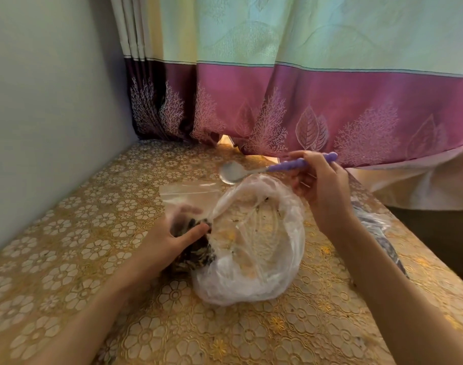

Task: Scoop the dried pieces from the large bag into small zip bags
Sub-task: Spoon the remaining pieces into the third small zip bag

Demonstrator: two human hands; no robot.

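Observation:
A large crumpled white plastic bag [259, 248] lies open in the middle of the table. A small clear zip bag [188, 196] stands at its left edge, with dark dried pieces [196, 254] in its lower part. My left hand [169, 238] grips this small bag, thumb in front and fingers blurred behind the plastic. My right hand [319, 185] holds a spoon [251, 171] by its purple handle above the large bag's far rim. The metal bowl of the spoon looks empty and points left.
The table [67, 259] has a gold floral lace cover. A grey wall runs along its left side and a purple and green curtain [304, 101] hangs behind it. More clear plastic bags [375, 225] lie by the right table edge.

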